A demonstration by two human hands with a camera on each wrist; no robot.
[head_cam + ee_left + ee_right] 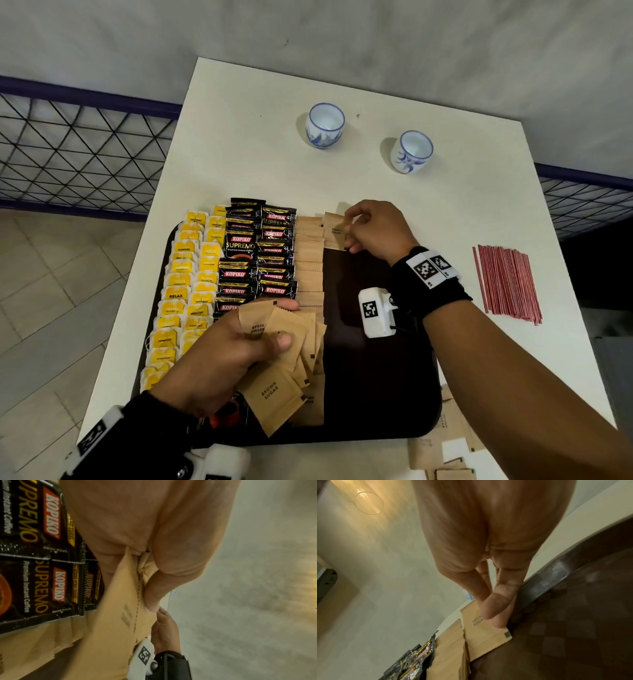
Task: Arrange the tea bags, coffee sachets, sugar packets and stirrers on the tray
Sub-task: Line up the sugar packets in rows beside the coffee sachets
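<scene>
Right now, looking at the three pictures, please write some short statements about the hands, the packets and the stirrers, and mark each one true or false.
1. The left hand holds a bunch of brown sugar packets. True.
2. The right hand pinches a coffee sachet. False: it pinches a single brown sugar packet at the far end of the tray.
3. The red stirrers lie on the tray. False: they lie on the table, to its right.
4. Two cups stand on the table beyond the tray. True.
5. The tea bags fill the tray's left side. True.
</scene>
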